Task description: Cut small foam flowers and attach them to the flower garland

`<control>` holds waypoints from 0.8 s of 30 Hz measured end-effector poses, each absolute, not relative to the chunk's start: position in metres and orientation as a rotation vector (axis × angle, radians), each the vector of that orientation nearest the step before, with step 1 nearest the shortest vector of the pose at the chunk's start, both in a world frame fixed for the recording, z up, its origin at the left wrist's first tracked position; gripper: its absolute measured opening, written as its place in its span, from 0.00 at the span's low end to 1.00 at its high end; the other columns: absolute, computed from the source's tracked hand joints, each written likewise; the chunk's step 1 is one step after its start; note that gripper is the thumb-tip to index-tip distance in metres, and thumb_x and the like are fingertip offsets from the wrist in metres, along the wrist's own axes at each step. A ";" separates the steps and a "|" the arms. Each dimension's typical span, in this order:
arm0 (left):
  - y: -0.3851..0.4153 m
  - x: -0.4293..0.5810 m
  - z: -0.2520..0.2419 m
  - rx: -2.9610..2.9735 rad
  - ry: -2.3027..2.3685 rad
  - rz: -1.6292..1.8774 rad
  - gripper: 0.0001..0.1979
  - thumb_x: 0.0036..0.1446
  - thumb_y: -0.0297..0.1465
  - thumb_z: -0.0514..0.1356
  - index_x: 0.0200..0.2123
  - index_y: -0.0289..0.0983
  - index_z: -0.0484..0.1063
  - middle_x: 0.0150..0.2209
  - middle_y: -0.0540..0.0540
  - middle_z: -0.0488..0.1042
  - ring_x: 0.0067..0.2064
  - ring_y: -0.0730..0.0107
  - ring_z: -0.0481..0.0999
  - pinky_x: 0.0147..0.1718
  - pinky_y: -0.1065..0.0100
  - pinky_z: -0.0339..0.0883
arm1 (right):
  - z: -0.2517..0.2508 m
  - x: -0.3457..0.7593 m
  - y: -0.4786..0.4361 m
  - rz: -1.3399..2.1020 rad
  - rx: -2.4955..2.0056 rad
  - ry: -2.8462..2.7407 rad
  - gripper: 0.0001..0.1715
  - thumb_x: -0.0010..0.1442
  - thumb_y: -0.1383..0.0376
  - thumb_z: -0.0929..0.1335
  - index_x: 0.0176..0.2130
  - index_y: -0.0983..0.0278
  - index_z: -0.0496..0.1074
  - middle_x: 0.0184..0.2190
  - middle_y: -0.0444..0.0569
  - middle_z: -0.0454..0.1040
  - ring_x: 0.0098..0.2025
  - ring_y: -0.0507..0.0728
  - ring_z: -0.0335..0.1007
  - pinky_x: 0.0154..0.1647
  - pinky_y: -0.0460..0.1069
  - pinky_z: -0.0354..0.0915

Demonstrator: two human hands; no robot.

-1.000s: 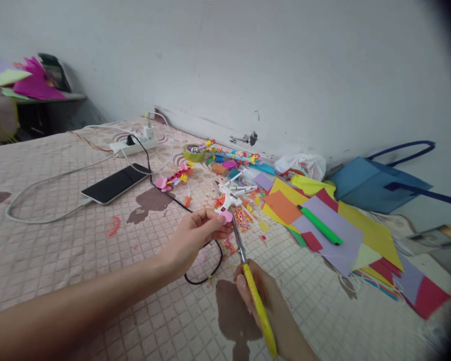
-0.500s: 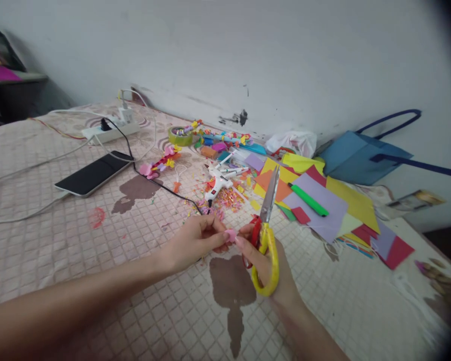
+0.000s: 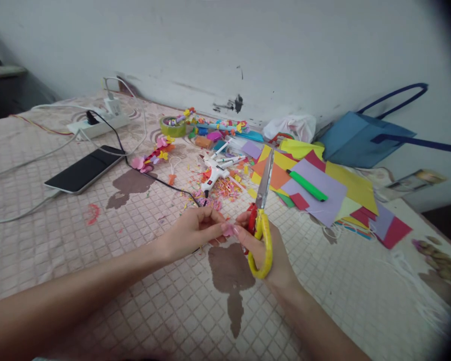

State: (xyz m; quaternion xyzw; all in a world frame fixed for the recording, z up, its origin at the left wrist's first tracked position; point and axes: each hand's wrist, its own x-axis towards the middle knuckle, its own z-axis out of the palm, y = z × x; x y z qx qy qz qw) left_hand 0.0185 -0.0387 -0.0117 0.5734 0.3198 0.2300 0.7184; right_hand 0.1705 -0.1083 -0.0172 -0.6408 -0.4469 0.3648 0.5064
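A small pink paper piece is pinched between the fingertips of my left hand. My right hand touches the same piece with thumb and finger while also carrying scissors. One scissor handle is yellow, the other red, and the closed-looking blades point up and away from me. Just beyond my hands lies a white glue gun among small colourful paper scraps. The exact shape of the pink piece is partly covered by my fingers.
To the right are coloured paper sheets with a green cutter-like tool and a blue bag. On the left sit a phone and a power strip with cables. Green tape and a flower-decorated strip lie further back.
The view has shifted slightly, so the table things appear a little higher and further left. Both hands still hold the pink piece, whose angle has altered a little.
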 end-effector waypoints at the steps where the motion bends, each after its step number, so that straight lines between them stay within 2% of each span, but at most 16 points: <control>1: -0.039 0.019 -0.012 1.282 0.698 0.506 0.11 0.51 0.36 0.63 0.28 0.34 0.70 0.26 0.49 0.73 0.28 0.75 0.72 0.30 0.73 0.67 | -0.017 0.170 -0.108 0.886 -1.546 -1.077 0.15 0.49 0.57 0.71 0.33 0.64 0.69 0.27 0.45 0.71 0.24 0.52 0.66 0.20 0.45 0.62; 12: -0.036 0.018 -0.017 1.264 0.682 0.481 0.10 0.52 0.34 0.62 0.27 0.33 0.69 0.24 0.50 0.72 0.26 0.77 0.71 0.28 0.74 0.66 | -0.015 0.171 -0.110 0.909 -1.558 -1.109 0.16 0.50 0.56 0.71 0.33 0.63 0.68 0.27 0.44 0.70 0.24 0.51 0.65 0.18 0.44 0.60; 24: -0.037 0.019 -0.018 1.321 0.663 0.514 0.08 0.53 0.32 0.62 0.30 0.32 0.70 0.28 0.49 0.72 0.29 0.76 0.71 0.31 0.74 0.66 | -0.010 0.168 -0.108 0.871 -1.556 -1.094 0.13 0.47 0.60 0.71 0.32 0.63 0.67 0.26 0.45 0.72 0.28 0.54 0.70 0.29 0.49 0.68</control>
